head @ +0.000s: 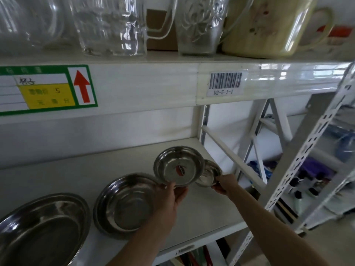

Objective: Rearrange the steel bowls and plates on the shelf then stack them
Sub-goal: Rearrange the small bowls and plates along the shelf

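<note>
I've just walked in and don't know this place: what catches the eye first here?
Two hands in the middle each hold a shiny steel dish: the left hand tilts a steel bowl up, the right hand grips a smaller bowl behind it. Two bigger steel plates lie left on the shelf, and a red arrow label marks the shelf edge above.

Four steel dishes are showing on the white shelf (57, 169): two wide plates, the oval plate (38, 227) and the round plate (124, 204), and two bowls, the larger bowl (178, 166) and the smaller bowl (208, 173). Two hands are showing. Above, perhaps four clear glass vessels and one cream jug (269, 25) are standing
</note>
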`<act>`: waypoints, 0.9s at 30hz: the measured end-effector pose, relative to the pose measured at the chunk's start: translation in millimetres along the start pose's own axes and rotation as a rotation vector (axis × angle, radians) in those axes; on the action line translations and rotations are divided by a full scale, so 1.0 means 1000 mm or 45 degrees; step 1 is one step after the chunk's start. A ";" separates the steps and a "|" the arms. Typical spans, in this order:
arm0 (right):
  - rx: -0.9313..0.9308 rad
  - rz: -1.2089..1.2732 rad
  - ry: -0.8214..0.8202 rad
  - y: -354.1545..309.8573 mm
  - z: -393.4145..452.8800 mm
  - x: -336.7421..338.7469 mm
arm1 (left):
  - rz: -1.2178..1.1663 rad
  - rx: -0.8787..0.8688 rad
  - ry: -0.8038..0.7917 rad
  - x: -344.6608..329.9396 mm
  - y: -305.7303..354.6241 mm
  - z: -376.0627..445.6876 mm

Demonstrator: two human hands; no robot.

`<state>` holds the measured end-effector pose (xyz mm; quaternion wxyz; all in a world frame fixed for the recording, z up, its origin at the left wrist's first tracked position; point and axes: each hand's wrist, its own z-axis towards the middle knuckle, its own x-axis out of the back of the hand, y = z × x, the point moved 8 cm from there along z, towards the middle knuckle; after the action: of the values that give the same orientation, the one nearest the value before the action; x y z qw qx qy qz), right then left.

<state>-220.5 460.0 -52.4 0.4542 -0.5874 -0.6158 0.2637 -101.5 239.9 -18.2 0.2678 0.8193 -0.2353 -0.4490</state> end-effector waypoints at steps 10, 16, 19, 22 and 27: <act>-0.106 0.027 0.087 0.031 -0.021 0.050 | 0.022 0.153 -0.016 -0.015 -0.050 0.003; -0.193 -0.017 0.154 0.044 -0.025 0.064 | -0.007 0.214 0.038 -0.017 -0.060 -0.001; -0.243 0.035 0.187 0.050 -0.024 0.068 | -0.013 0.229 0.082 -0.007 -0.065 0.002; -0.245 0.064 0.197 0.052 -0.022 0.066 | -0.018 0.247 0.116 0.002 -0.067 0.004; -0.253 0.125 0.245 0.055 -0.024 0.069 | 0.009 0.270 0.157 0.012 -0.068 0.007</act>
<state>-166.2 530.8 -72.1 0.4374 -0.6814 -0.5630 0.1658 -91.5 281.2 -72.9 0.1951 0.8682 -0.2673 -0.3696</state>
